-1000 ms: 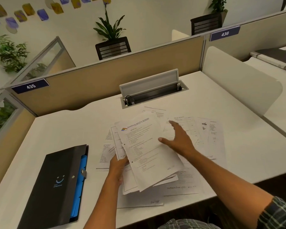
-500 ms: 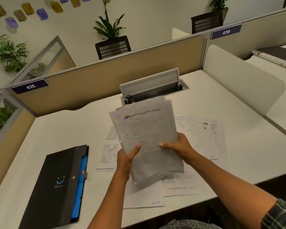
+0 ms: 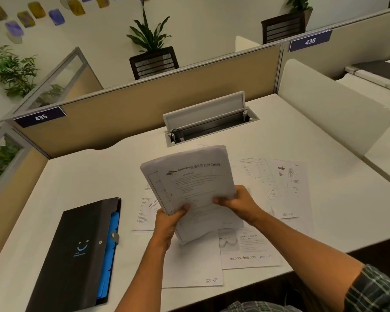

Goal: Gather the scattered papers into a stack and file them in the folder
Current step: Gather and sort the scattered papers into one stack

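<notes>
I hold a bundle of printed papers (image 3: 189, 183) upright above the white desk (image 3: 81, 174), its lower edge near the sheets below. My left hand (image 3: 168, 224) grips the bundle's lower left edge, thumb on the front page. My right hand (image 3: 236, 202) grips the right edge. Loose sheets still lie on the desk: two to the right (image 3: 282, 183), one at the left (image 3: 145, 210), and several near the front edge (image 3: 248, 251). A black folder (image 3: 77, 253) with blue dividers lies shut at the front left.
An open cable tray with a raised lid (image 3: 207, 120) sits at the desk's back centre. A tan partition (image 3: 144, 104) runs behind it. A white divider panel (image 3: 331, 102) bounds the right side. The desk's front edge is close to my arms.
Both hands have gathered the sheets from lying flat on the desk into an upright bundle, and the pages are now more squared together.
</notes>
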### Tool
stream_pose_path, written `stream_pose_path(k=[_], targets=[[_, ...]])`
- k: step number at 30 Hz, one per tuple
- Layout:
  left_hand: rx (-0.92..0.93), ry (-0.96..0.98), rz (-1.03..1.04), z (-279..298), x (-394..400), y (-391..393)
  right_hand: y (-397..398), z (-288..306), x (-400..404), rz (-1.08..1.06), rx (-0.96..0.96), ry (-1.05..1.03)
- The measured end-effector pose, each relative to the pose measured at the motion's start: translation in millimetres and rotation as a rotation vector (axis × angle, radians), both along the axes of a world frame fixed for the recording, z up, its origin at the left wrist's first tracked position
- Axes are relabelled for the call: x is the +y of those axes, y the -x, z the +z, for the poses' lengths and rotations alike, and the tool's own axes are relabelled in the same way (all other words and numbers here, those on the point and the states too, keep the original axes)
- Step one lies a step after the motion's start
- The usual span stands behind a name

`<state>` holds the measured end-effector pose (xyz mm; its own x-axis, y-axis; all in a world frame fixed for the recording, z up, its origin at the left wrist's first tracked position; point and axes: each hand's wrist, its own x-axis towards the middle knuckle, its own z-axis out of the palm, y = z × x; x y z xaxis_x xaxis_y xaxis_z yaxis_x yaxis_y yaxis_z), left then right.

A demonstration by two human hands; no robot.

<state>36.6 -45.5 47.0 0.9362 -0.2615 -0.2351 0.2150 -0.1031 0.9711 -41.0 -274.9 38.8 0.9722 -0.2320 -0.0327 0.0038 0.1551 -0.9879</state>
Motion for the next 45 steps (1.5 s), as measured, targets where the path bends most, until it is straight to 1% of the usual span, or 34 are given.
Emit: stream_pose_path(k=[2, 4, 6, 8, 9, 10, 12, 14, 16, 18, 21, 25, 27, 29, 31, 33, 35, 38, 41, 43, 45], targets=[[0.005, 0.017, 0.032, 2.6, 7.0, -6.6, -11.2, 6.9, 2.3, 0.054, 0.011, 0.009], [0.028, 0.021, 0.076, 1.6, 18.3, -11.6, -23.8, 11.4, 5.8, 0.099, 0.071, 0.033], [0.051, -0.004, 0.122, -1.3, 31.3, -14.8, -36.4, 9.3, 9.7, 0.059, 0.137, 0.132], [0.082, -0.033, 0.179, -9.0, 44.9, -17.6, -47.6, 1.1, 9.6, -0.024, 0.194, 0.357], [0.104, -0.047, 0.204, -13.4, 50.9, -18.4, -52.0, -4.4, 7.0, -0.022, 0.23, 0.521], [0.132, -0.059, 0.223, -17.4, 56.1, -18.4, -56.0, -10.7, 3.9, 0.037, 0.28, 0.722], [0.186, -0.091, 0.232, -25.9, 64.5, -17.8, -61.2, -20.6, -1.2, 0.254, 0.381, 1.094], [0.224, -0.134, 0.233, -32.9, 69.8, -15.4, -64.3, -27.3, -3.4, 0.414, 0.415, 1.346], [0.248, -0.162, 0.253, -39.2, 72.7, -13.1, -66.3, -34.5, -4.3, 0.474, 0.425, 1.534], [0.266, -0.175, 0.257, -45.1, 74.3, -11.1, -67.2, -38.4, -4.7, 0.438, 0.438, 1.624], [0.289, -0.201, 0.258, -47.8, 75.0, -10.0, -68.3, -36.9, -2.4, 0.367, 0.428, 1.684], [0.303, -0.204, 0.256, -46.5, 74.3, -11.3, -67.8, -35.8, -0.1, 0.33, 0.273, 1.846], [0.302, -0.208, 0.252, -47.4, 73.7, -11.4, -68.4, -35.6, -0.1, 0.338, 0.227, 1.904], [0.303, -0.206, 0.251, -48.4, 73.8, -11.6, -67.8, -31.4, -1.4, 0.347, 0.218, 1.922], [0.307, -0.202, 0.256, -48.5, 74.1, -12.6, -65.8, -26.4, -6.4, 0.263, 0.248, 1.864], [0.316, -0.192, 0.26, -48.4, 74.8, -12.9, -63.4, -21.8, -14.1, 0.083, 0.277, 1.766], [0.317, -0.195, 0.258, -46.3, 73.4, -12.6, -59.6, -14.5, -21.2, -0.151, 0.24, 1.647], [0.328, -0.197, 0.249, -45.7, 69.5, -13.6, -54.6, 3.5, -31.4, -0.433, 0.089, 1.494], [0.341, -0.184, 0.246, -44.2, 64.5, -15.0, -49.2, 22.7, -40.8, -0.599, -0.063, 1.323], [0.337, -0.163, 0.245, -43.4, 60.1, -15.0, -43.5, 33.5, -39.5, -0.586, -0.211, 1.194], [0.328, -0.129, 0.221, -39.4, 53.5, -14.0, -35.2, 40.6, -33.0, -0.471, -0.379, 1.091]])
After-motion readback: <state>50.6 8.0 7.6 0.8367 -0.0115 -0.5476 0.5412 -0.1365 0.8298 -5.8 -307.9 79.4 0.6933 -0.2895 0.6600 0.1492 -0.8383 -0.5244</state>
